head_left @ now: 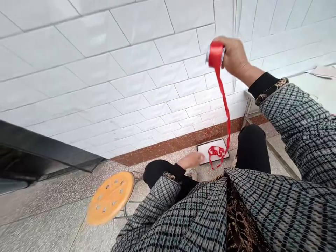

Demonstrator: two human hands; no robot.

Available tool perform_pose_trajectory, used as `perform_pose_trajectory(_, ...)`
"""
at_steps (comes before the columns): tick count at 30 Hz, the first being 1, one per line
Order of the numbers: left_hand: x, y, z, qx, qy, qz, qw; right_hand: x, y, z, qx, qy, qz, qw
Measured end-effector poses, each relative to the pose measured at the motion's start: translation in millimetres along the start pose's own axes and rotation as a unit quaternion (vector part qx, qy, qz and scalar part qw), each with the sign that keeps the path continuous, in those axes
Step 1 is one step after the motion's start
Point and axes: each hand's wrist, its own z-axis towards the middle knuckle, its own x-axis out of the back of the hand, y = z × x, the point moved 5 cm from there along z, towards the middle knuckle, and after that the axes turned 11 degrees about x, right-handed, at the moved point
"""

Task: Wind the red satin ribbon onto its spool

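High on the right, my right hand (235,56) is closed around a spool of red ribbon (216,55). From the spool a long strip hangs down, slightly twisted, to a loose tangle of the same ribbon (217,151). That tangle lies over a white board with a dark rim (207,148) on the floor. Low in front of my knees, my left hand (191,160) is beside the board's left end. Its fingers are smeared by motion, so whether they hold anything is unclear.
An orange round stool (111,197) stands to my left. Ahead is a white tiled wall (141,56) with a brown skirting strip (157,149). A dark glossy panel (47,154) is at the far left. At the right, a white table (319,85) has metal legs.
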Motion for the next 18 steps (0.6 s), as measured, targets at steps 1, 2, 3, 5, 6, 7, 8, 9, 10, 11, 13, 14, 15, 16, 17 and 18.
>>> perform_pose_trajectory(1, 27.8, 3, 7, 0.008, 0.056, -0.022, 0.998, -4, -11, 0, 0.059, -0.013, -0.056, 0.997)
perform_pose_trajectory(2, 61.1, 10, 12, -0.003, 0.144, -0.112, 0.983, -9, -20, 0, 0.101, -0.024, -0.108, 0.989)
perform_pose_trajectory(3, 91.3, 23, 14, -0.048, 0.205, -0.209, 0.955, -14, -28, -1, 0.132, -0.039, -0.152, 0.979)
perform_pose_trajectory(5, 134.8, 61, 15, -0.189, 0.205, -0.357, 0.891, -23, -41, -4, 0.172, -0.069, -0.217, 0.958)
perform_pose_trajectory(6, 148.6, 82, 15, -0.245, 0.174, -0.409, 0.862, -26, -47, -6, 0.186, -0.085, -0.243, 0.948)
perform_pose_trajectory(7, 158.2, 102, 14, -0.287, 0.145, -0.45, 0.833, -29, -51, -7, 0.194, -0.101, -0.265, 0.939)
perform_pose_trajectory(8, 163.7, 119, 13, -0.309, 0.121, -0.481, 0.811, -31, -53, -9, 0.199, -0.117, -0.283, 0.931)
perform_pose_trajectory(9, 165.9, 132, 13, -0.316, 0.102, -0.506, 0.796, -32, -54, -10, 0.199, -0.132, -0.296, 0.925)
perform_pose_trajectory(10, 166.2, 142, 14, -0.317, 0.094, -0.528, 0.783, -33, -53, -10, 0.198, -0.142, -0.303, 0.921)
perform_pose_trajectory(11, 165.2, 148, 16, -0.315, 0.092, -0.548, 0.769, -34, -51, -11, 0.195, -0.149, -0.304, 0.921)
perform_pose_trajectory(13, 161.9, 153, 21, -0.316, 0.1, -0.579, 0.745, -36, -43, -12, 0.192, -0.147, -0.295, 0.925)
perform_pose_trajectory(14, 160.4, 152, 24, -0.32, 0.109, -0.591, 0.732, -37, -37, -12, 0.19, -0.14, -0.287, 0.928)
perform_pose_trajectory(15, 159.1, 151, 28, -0.324, 0.119, -0.601, 0.721, -39, -31, -13, 0.187, -0.132, -0.281, 0.932)
perform_pose_trajectory(16, 158.0, 149, 32, -0.326, 0.132, -0.609, 0.711, -41, -26, -14, 0.182, -0.126, -0.276, 0.936)
perform_pose_trajectory(17, 157.1, 146, 35, -0.323, 0.149, -0.616, 0.703, -45, -20, -15, 0.174, -0.123, -0.27, 0.939)
perform_pose_trajectory(18, 156.3, 144, 38, -0.316, 0.167, -0.624, 0.695, -48, -14, -17, 0.164, -0.123, -0.263, 0.943)
